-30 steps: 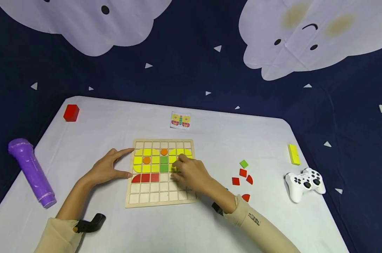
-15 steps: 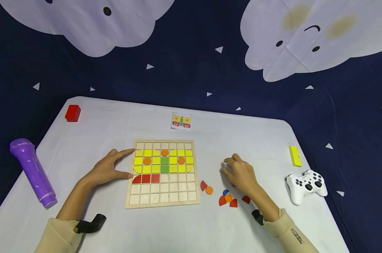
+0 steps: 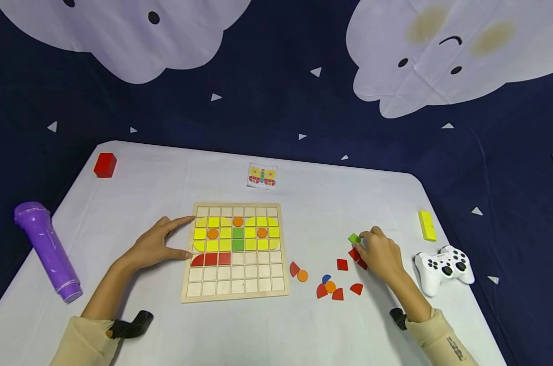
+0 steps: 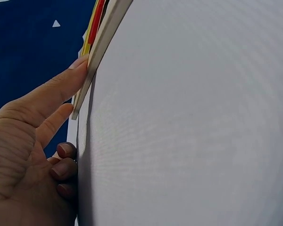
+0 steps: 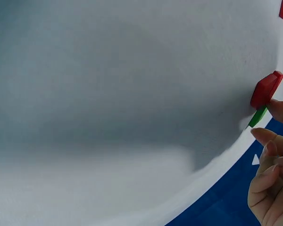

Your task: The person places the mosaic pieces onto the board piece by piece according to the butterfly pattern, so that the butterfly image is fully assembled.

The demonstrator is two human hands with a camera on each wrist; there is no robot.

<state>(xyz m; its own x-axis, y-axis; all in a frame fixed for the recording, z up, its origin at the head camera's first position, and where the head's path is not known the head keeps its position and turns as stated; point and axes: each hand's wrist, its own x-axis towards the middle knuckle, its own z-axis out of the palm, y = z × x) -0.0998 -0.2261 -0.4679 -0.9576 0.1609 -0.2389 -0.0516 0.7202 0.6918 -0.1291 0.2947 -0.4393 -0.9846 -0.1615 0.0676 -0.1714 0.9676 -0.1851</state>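
In the head view, a wooden grid board [image 3: 237, 252] lies on the table, its cells partly filled with yellow, green, orange and red tiles. My left hand [image 3: 154, 241] rests at its left edge, thumb and index finger spread; the left wrist view shows the thumb [image 4: 80, 63] touching the rim. My right hand [image 3: 380, 253] is to the right of the board. Thumb and index finger pinch a green square tile [image 3: 354, 238], also visible between the fingertips in the right wrist view. Red tiles [image 3: 353, 253] lie right beside it, partly covered by the hand.
Loose red, orange and blue pieces [image 3: 330, 286] lie right of the board. A butterfly picture card [image 3: 262, 176] is behind it. A purple microphone-shaped object [image 3: 49, 249], red block [image 3: 105, 165], yellow block [image 3: 427, 225] and white game controller [image 3: 443, 268] sit near the table's sides.
My right hand has moved from over the board to the right, down to the green tile among the loose pieces. An orange disc is now visible in the board's right yellow patch. The left hand stays.
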